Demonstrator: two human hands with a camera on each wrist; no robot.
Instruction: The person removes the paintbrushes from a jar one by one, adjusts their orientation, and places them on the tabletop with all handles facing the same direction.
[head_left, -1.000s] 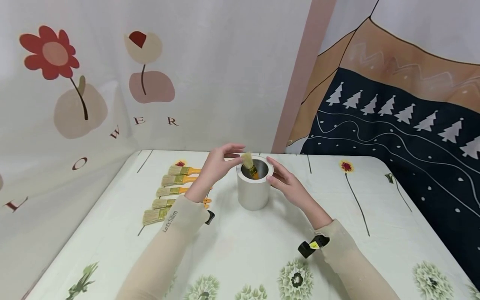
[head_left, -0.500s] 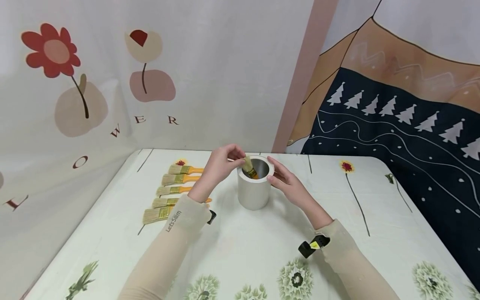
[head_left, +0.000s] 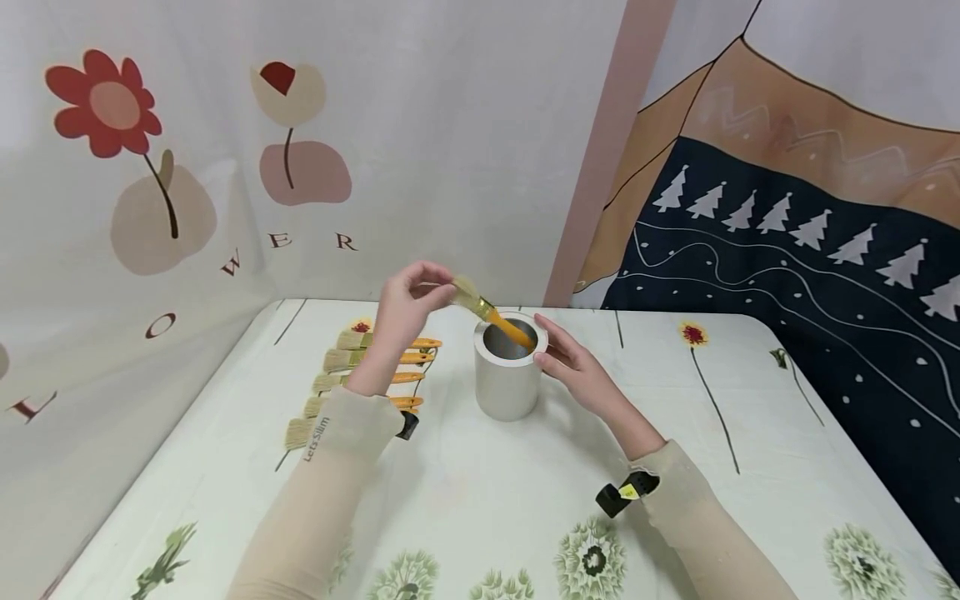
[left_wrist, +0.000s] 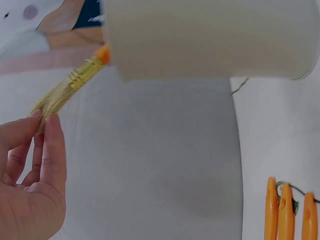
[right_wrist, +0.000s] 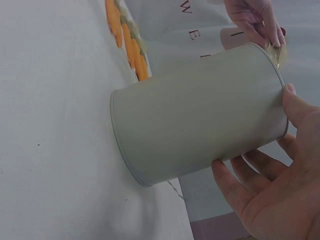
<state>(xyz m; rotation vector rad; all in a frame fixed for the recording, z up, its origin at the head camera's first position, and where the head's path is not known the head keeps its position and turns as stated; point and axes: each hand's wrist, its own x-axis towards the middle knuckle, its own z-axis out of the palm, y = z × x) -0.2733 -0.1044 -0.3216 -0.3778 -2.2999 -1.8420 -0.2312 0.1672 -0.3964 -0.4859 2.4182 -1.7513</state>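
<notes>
My left hand (head_left: 408, 308) pinches the bristle tips of a paintbrush (head_left: 485, 311) between thumb and fingers, up and left of a white cylindrical canister (head_left: 507, 392). The brush slants down to the right, its orange handle end inside the canister's mouth. In the left wrist view the pale bristles and brassy ferrule (left_wrist: 82, 75) show, while the canister covers most of the handle. My right hand (head_left: 573, 362) holds the canister at its right side, thumb at the rim and fingers (right_wrist: 232, 182) spread along the wall. The canister stands upright on the table.
Several more paintbrushes (head_left: 408, 378) with orange handles lie in a row at the left of the table, bristles pointing left, partly behind my left forearm. The flower-print tablecloth (head_left: 480, 500) reaches a patterned curtain (head_left: 450, 167) at the back.
My left hand closed on the bristles of the brush in the canister, then lifted it up and to the left, so most of the handle now shows. My right hand has stayed put.
</notes>
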